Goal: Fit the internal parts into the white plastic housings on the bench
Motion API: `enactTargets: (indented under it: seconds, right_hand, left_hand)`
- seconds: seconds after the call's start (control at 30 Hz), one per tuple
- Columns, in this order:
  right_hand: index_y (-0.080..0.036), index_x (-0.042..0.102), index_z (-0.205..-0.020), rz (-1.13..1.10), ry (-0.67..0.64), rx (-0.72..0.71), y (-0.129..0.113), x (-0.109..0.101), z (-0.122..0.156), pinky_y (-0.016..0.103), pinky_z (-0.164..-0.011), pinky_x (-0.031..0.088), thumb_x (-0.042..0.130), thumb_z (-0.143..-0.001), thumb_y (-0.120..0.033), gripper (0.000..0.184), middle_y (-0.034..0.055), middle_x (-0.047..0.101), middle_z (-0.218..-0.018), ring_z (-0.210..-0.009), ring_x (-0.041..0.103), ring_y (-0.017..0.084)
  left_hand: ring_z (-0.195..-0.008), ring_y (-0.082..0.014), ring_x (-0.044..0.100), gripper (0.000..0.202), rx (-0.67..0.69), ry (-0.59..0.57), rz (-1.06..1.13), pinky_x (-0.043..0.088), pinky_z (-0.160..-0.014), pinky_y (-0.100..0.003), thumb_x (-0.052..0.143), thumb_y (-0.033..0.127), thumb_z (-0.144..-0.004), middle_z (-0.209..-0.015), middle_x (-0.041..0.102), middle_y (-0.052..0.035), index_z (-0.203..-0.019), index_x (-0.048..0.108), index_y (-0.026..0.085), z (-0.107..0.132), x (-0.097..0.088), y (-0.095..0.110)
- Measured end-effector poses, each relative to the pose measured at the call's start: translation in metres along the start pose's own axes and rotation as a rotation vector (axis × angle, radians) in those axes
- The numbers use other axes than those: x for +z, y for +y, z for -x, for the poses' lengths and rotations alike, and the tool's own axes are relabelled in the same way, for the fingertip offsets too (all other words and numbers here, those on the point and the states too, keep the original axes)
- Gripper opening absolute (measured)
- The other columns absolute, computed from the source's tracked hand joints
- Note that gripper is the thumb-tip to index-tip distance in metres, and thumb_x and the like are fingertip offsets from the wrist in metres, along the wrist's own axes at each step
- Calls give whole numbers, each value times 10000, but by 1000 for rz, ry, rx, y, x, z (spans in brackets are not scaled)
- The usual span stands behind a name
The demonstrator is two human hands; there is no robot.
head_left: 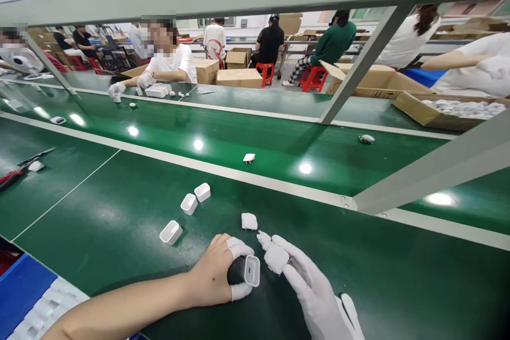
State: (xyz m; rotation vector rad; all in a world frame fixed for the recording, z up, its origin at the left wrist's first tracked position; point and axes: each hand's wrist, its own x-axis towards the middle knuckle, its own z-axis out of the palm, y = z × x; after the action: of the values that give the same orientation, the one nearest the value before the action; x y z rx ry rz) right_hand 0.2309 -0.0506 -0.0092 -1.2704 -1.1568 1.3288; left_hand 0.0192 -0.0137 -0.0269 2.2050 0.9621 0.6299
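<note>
My left hand (217, 275), bare except for white finger cots, grips a small white open-ended plastic shell (252, 270) between thumb and forefinger on the green table. My right hand (308, 284) wears a white glove and pinches a small white insert piece (275, 257) right beside the shell's open mouth. Another white insert (249, 221) lies just beyond the hands. Three empty white shells (171, 232) (188, 204) (202, 192) lie to the left on the table.
A green conveyor belt (279, 133) runs behind the table, carrying small white parts (249, 158) (366, 139). A grey metal frame post (430, 175) slants down at right. A blue tray (24, 297) with white parts sits at lower left. A person in white (167, 61) works opposite; cardboard boxes (442, 109) stand beyond.
</note>
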Motion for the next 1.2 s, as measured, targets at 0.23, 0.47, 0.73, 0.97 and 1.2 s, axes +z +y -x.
enactTargets:
  seconds: [0.23, 0.47, 0.73, 0.97, 1.2]
  right_hand:
    - [-237, 634, -1100, -95, -34, 50, 15, 2, -6, 452, -895, 538, 694, -741, -505, 452, 129, 685, -1107, -1035, 646, 321]
    - [-234, 648, -949, -318, -172, 198, -6, 14, 2, 391, -809, 542, 634, -815, -484, 284, 71, 683, -911, -853, 655, 230]
    - [-192, 706, -967, -789, -359, 484, -12, 35, 12, 270, -733, 493, 612, -839, -367, 237, 75, 609, -950, -871, 570, 178]
    - [-147, 735, -959, -858, -203, 572, -25, 43, 14, 256, -742, 466, 691, -782, -322, 253, 74, 626, -862, -858, 550, 175]
    - [-124, 695, -1082, -916, -381, 497, -8, 39, 15, 333, -890, 447, 491, -921, -348, 343, 109, 624, -1037, -978, 552, 211]
  left_hand:
    - [-959, -225, 527, 534, 13, -11, 9, 398, -856, -382, 678, 212, -713, -1070, 602, -13, -1198, 473, 302, 0, 0, -3]
    - [-1075, -272, 483, 744, 171, 127, 103, 400, -926, -444, 686, 313, -754, -1238, 487, -90, -1381, 285, 301, 3, -3, 3]
    - [-1068, -273, 501, 589, 229, 202, 230, 432, -923, -442, 643, 454, -815, -1218, 486, -100, -1332, 413, 290, 4, 1, 10]
    - [-1007, -269, 530, 581, 264, 248, 109, 439, -869, -437, 686, 376, -752, -1183, 538, -108, -1275, 471, 245, 0, 0, 12]
    - [-957, -250, 553, 554, 253, 254, 205, 452, -838, -417, 662, 231, -684, -1082, 593, -75, -1215, 505, 243, 0, 0, 14]
